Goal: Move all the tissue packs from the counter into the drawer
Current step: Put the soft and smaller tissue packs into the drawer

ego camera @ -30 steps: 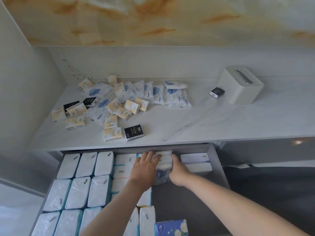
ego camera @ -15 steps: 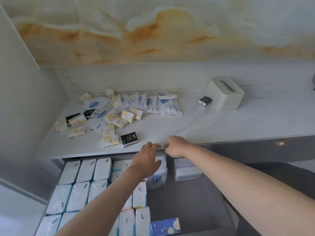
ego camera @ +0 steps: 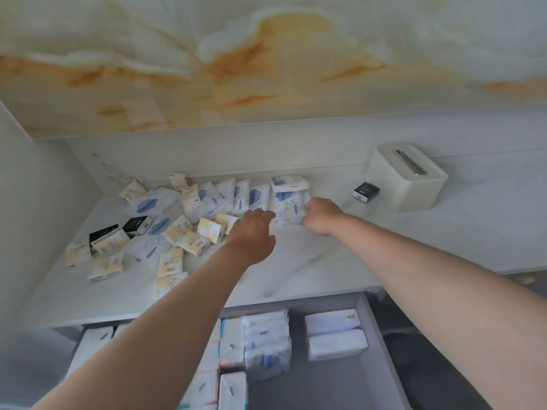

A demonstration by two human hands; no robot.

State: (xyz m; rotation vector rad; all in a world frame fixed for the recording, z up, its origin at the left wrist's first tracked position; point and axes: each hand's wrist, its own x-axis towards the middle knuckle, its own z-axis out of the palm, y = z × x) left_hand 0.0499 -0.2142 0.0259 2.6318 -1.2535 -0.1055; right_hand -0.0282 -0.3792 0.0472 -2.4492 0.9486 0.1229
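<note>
While the marble surface (ego camera: 310,270) filled mid-frame, its scattered tissue packs (ego camera: 189,229) lay centre-left above the open drawer (ego camera: 376,335) at the bottom. Both hands bracketed the white-and-blue stack (ego camera: 288,202): the left hand (ego camera: 254,232) loosely spread, just touching its edge; the right hand (ego camera: 321,216) curled against its side, grip unclear. Light, soft and slick in film, the packs would probably take squeezing from both flanks.

Marble counter (ego camera: 310,261), scattered tissue packs (ego camera: 189,229), tissue box (ego camera: 407,177)
</note>
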